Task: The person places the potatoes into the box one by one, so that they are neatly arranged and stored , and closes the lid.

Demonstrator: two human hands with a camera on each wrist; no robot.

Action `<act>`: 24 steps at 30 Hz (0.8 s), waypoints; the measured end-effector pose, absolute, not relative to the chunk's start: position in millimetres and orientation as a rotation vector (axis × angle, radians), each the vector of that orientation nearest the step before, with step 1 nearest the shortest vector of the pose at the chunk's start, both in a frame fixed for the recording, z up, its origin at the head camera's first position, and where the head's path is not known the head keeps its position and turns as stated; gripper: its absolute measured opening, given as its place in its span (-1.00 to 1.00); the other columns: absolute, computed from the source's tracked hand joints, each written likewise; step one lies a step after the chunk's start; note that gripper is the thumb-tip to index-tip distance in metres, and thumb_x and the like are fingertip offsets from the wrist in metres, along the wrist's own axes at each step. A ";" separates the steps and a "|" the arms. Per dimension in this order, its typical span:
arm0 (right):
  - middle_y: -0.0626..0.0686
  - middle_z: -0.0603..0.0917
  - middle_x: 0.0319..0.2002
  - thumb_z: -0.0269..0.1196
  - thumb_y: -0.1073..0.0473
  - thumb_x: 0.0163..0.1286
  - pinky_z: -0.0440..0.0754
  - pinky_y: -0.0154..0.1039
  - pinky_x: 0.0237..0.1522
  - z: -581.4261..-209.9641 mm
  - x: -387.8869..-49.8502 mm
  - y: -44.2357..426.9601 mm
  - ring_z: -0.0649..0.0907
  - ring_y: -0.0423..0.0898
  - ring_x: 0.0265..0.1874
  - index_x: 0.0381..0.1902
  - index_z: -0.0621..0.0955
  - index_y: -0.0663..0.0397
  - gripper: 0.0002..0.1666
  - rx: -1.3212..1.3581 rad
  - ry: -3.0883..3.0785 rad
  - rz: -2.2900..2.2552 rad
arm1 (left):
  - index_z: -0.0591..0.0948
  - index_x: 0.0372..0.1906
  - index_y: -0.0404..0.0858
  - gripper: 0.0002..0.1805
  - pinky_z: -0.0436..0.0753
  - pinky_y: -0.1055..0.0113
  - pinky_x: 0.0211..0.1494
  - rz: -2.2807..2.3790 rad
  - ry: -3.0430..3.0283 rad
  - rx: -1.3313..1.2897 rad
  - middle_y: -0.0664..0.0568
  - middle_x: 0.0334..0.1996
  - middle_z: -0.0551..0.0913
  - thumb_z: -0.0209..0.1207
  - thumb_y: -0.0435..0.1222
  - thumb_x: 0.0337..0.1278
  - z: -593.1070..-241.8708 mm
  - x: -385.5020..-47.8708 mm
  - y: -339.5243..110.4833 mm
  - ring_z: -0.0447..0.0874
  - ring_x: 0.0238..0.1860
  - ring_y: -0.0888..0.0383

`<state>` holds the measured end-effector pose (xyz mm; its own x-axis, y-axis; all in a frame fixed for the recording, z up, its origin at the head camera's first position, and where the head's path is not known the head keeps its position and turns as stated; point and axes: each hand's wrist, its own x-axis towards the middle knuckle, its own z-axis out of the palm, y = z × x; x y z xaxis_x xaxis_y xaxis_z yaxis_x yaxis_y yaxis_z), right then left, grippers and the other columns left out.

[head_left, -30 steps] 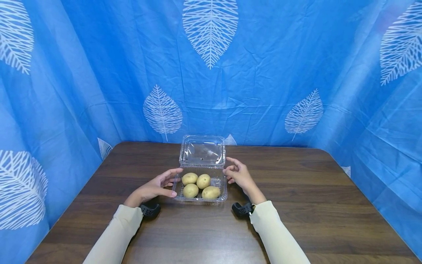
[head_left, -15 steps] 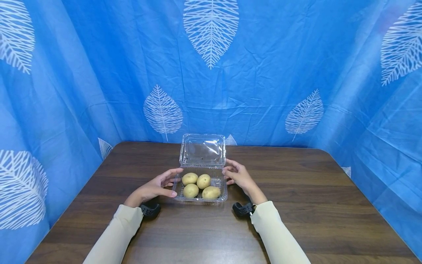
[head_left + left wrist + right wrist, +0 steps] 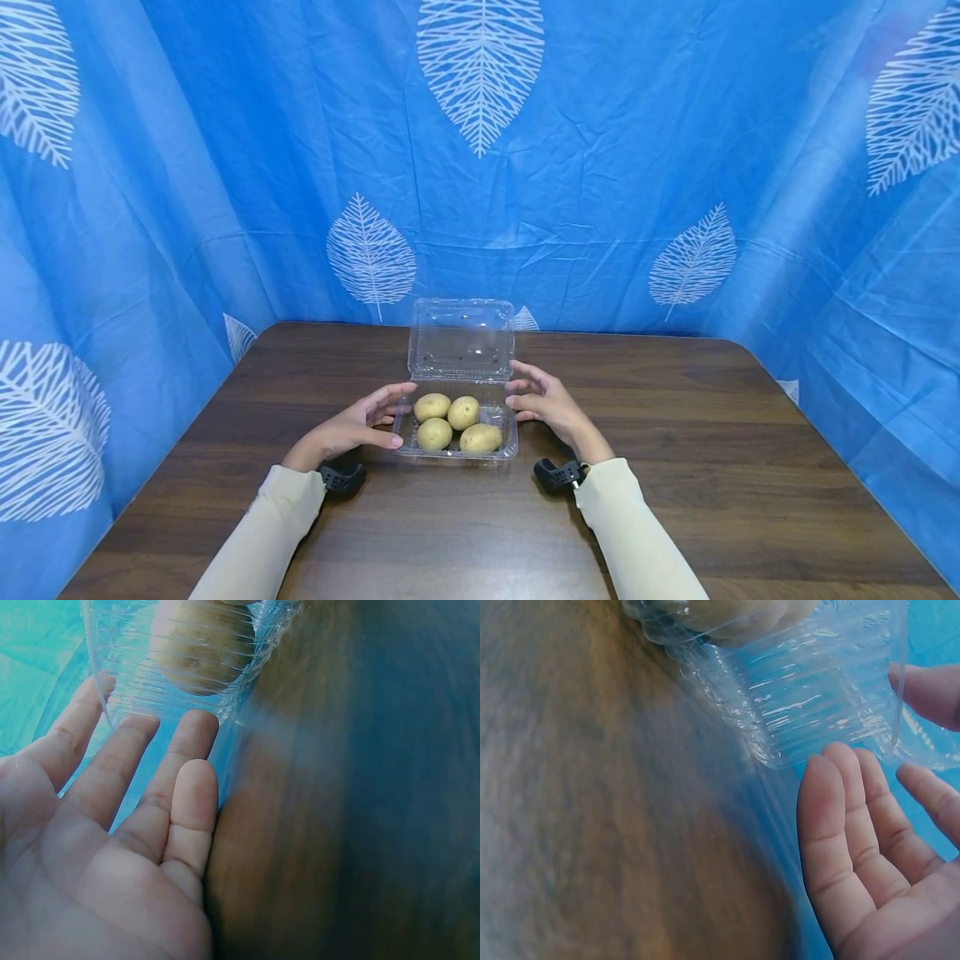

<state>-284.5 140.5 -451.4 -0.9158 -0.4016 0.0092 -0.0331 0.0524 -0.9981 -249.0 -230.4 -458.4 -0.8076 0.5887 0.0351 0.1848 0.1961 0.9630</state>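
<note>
In the head view a clear plastic clamshell box (image 3: 504, 417) sits on the table with its hinged lid (image 3: 462, 337) standing up at the back. Several potatoes (image 3: 434, 434) lie in its base. My left hand (image 3: 351, 423) spans the box's left side, thumb at the front corner and index finger at the back one. At the right side is my right hand (image 3: 553, 403), its fingertips against the edge near the hinge. Both wrist views show loosely extended fingers (image 3: 105, 776) touching or close by the ribbed plastic wall (image 3: 817, 697); neither hand is curled around it.
A dark wooden table (image 3: 675, 467) carries the box. Behind and at both sides hangs a blue curtain (image 3: 585, 167) with white leaf prints. Black wrist bands (image 3: 343, 478) sit below both hands.
The lid has risen slightly and its reflections have shifted. My right hand's fingers have spread and moved a little, with its wrist slightly further right. The left hand stays still.
</note>
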 end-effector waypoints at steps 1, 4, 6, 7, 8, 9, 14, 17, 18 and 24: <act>0.45 0.58 0.25 0.30 0.39 0.45 0.76 -0.26 -0.12 -451.6 -284.6 140.9 0.71 -0.16 -0.10 0.66 0.21 0.38 -0.10 -0.445 2.055 -1.943 | 0.13 0.67 -0.47 0.04 0.32 -0.07 0.52 1.644 2.135 0.727 -0.44 0.66 0.09 0.46 -0.26 0.25 -458.3 -249.0 -230.4 0.22 0.56 -0.48; 0.44 0.58 0.24 0.30 0.40 0.46 0.75 -0.27 -0.11 -452.6 -284.7 141.5 0.70 -0.16 -0.11 0.66 0.22 0.37 -0.10 -0.449 2.044 -1.949 | 0.13 0.67 -0.46 0.03 0.32 -0.06 0.52 1.644 2.134 0.724 -0.44 0.67 0.08 0.45 -0.28 0.25 -457.9 -249.0 -230.2 0.22 0.57 -0.48; 0.41 0.60 0.22 0.30 0.42 0.45 0.75 -0.27 -0.11 -453.3 -284.9 141.7 0.71 -0.17 -0.12 0.66 0.23 0.37 -0.11 -0.444 2.040 -1.956 | 0.13 0.67 -0.46 0.02 0.32 -0.06 0.52 1.644 2.133 0.721 -0.44 0.67 0.08 0.45 -0.29 0.25 -457.6 -249.0 -229.9 0.22 0.57 -0.48; 0.39 0.61 0.20 0.30 0.43 0.45 0.76 -0.26 -0.11 -453.5 -284.9 141.7 0.71 -0.17 -0.12 0.65 0.23 0.37 -0.11 -0.442 2.037 -1.961 | 0.13 0.67 -0.46 0.02 0.32 -0.06 0.52 1.645 2.133 0.719 -0.44 0.67 0.08 0.45 -0.29 0.25 -457.5 -248.9 -229.9 0.22 0.57 -0.48; 0.37 0.62 0.19 0.30 0.43 0.44 0.76 -0.26 -0.10 -453.7 -284.9 141.7 0.71 -0.17 -0.13 0.65 0.24 0.38 -0.11 -0.439 2.034 -1.968 | 0.13 0.67 -0.46 0.02 0.32 -0.06 0.51 1.646 2.132 0.718 -0.44 0.67 0.08 0.45 -0.29 0.25 -457.4 -248.8 -229.8 0.22 0.57 -0.48; 0.36 0.63 0.18 0.30 0.44 0.44 0.76 -0.26 -0.10 -453.7 -284.7 141.7 0.72 -0.17 -0.13 0.64 0.24 0.38 -0.12 -0.438 2.032 -1.973 | 0.13 0.67 -0.47 0.02 0.32 -0.06 0.51 1.646 2.131 0.718 -0.44 0.67 0.08 0.44 -0.29 0.25 -457.4 -248.8 -229.7 0.22 0.57 -0.48; 0.40 0.64 0.17 0.30 0.44 0.43 0.76 -0.25 -0.10 -453.7 -283.9 141.8 0.72 -0.17 -0.14 0.59 0.28 0.41 -0.17 -0.445 2.024 -1.997 | 0.13 0.67 -0.46 0.02 0.33 -0.05 0.51 1.646 2.128 0.717 -0.44 0.67 0.07 0.44 -0.30 0.26 -457.5 -248.8 -229.7 0.21 0.58 -0.48; 0.39 0.65 0.16 0.30 0.45 0.43 0.76 -0.24 -0.10 -453.7 -283.7 141.7 0.72 -0.17 -0.15 0.56 0.30 0.41 -0.20 -0.449 2.018 -2.007 | 0.13 0.67 -0.45 0.02 0.32 -0.04 0.52 1.644 2.128 0.712 -0.43 0.68 0.07 0.44 -0.30 0.26 -457.6 -248.6 -229.8 0.21 0.58 -0.48; 0.38 0.66 0.15 0.31 0.45 0.42 0.76 -0.24 -0.10 -453.6 -283.7 141.5 0.73 -0.17 -0.15 0.55 0.30 0.41 -0.20 -0.447 2.016 -2.010 | 0.13 0.67 -0.45 0.02 0.32 -0.04 0.52 1.644 2.128 0.711 -0.43 0.68 0.07 0.44 -0.30 0.26 -457.6 -248.6 -229.8 0.21 0.58 -0.48; 0.29 0.68 0.11 0.30 0.46 0.42 0.76 -0.23 -0.10 -454.1 -283.9 141.3 0.72 -0.16 -0.15 0.53 0.31 0.41 -0.23 -0.433 2.002 -2.024 | 0.13 0.67 -0.45 0.02 0.33 -0.04 0.51 1.644 2.132 0.712 -0.43 0.67 0.08 0.44 -0.29 0.26 -457.6 -248.6 -229.5 0.21 0.58 -0.47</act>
